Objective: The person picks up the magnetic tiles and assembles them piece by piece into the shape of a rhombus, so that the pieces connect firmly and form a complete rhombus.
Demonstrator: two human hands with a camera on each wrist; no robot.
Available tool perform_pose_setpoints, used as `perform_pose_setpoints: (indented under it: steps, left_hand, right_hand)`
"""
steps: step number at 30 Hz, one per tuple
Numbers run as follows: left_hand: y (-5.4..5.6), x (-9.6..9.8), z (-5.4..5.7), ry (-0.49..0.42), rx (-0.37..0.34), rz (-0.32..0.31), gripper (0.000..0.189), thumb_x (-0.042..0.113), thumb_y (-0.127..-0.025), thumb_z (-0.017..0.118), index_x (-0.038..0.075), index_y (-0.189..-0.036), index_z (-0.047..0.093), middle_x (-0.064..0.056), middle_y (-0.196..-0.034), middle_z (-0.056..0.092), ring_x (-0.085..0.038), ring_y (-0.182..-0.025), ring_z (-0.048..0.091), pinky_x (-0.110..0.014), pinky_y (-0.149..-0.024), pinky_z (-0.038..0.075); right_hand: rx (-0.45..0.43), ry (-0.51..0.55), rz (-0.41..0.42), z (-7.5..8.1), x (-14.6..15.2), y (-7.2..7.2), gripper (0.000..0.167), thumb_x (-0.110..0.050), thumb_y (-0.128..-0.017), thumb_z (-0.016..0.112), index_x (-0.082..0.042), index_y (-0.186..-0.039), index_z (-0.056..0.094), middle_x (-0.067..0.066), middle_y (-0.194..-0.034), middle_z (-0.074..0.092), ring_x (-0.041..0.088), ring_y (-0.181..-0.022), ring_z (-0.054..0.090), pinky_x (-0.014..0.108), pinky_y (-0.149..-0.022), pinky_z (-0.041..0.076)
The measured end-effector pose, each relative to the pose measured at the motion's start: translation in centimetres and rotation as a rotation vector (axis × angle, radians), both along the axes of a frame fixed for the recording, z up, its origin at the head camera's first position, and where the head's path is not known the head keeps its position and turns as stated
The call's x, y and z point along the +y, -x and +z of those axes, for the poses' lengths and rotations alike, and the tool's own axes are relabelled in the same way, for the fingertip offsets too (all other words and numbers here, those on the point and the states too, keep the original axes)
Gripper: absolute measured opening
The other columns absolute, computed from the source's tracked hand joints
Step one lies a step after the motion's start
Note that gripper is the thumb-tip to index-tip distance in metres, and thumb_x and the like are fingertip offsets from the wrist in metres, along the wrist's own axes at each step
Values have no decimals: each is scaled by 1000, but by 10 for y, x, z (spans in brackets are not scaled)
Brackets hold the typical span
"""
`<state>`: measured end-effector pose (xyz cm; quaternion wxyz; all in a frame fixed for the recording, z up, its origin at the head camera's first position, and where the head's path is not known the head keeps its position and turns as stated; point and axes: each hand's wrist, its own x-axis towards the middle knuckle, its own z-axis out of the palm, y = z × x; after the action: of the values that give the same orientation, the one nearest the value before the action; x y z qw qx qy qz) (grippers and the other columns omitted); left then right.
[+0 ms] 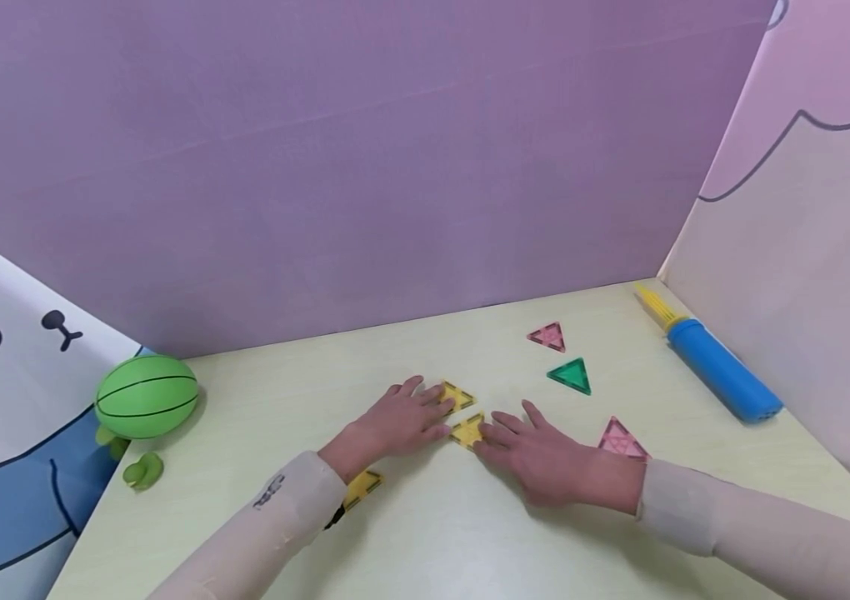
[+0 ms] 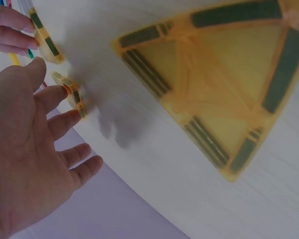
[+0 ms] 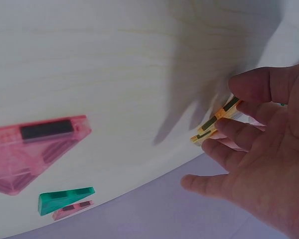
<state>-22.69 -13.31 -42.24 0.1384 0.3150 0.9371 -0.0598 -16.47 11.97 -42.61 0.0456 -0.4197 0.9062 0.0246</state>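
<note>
My left hand (image 1: 406,419) lies palm down with its fingers spread, fingertips touching a yellow triangular magnetic tile (image 1: 459,396). Just nearer to me is a second yellow tile (image 1: 466,431), a narrow gap apart from the first. The outstretched fingers of my right hand (image 1: 537,454) rest at its right edge. Beneath my left wrist is a third yellow triangle (image 1: 362,488), partly covered by the sleeve in the head view but large in the left wrist view (image 2: 219,64). A pink triangle (image 1: 622,440) sits behind my right wrist, partly hidden.
Farther back on the table lie a green triangle (image 1: 573,375) and a smaller-looking pink one (image 1: 548,336). A blue and yellow hand pump (image 1: 725,367) stretches along the right side. On the left are a green ball (image 1: 147,397) and a small green toy (image 1: 143,472). A purple wall closes the back.
</note>
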Motion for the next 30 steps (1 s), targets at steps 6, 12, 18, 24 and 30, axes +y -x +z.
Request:
perform_pose_setpoints:
  steps: [6,12,18,24,30]
  left_hand:
    - [-5,3,4,7,23,-17,59,56,-105,34,26,-156,37,-2,-165,29,-38,-152,23,-58,-118,30]
    - [-7,8,3,36,43,-50,58,57,-105,32,28,-155,38,-1,-164,31,-36,-152,25,-56,-117,33]
    - [-8,9,1,58,51,-48,59,58,-105,31,28,-156,36,1,-165,28,-35,-153,23,-56,-117,33]
    - [-9,7,-2,23,26,-39,60,57,-105,31,27,-157,35,0,-167,24,-35,-155,18,-57,-118,30]
    - [-7,12,-1,-90,129,123,54,51,-103,49,20,-147,51,-8,-151,50,-34,-142,41,-54,-110,40]
  right_hand:
    - [8,-6,-2,0,-4,2,71,-12,-82,75,-15,-148,49,10,-154,46,36,-144,39,70,-112,30]
    - [-15,-20,-25,0,-6,6,71,-16,-83,76,-15,-149,49,10,-154,45,36,-145,38,70,-113,28]
    - [-21,-18,-39,0,-8,6,71,-16,-82,76,-16,-148,49,10,-154,46,35,-145,38,69,-113,28]
    - [-32,-18,-41,0,-7,6,70,-14,-83,75,-17,-148,49,9,-154,45,35,-145,38,69,-114,27]
    - [-35,19,-34,13,-4,27,53,-12,-88,69,-14,-140,57,11,-143,57,34,-133,52,62,-107,42]
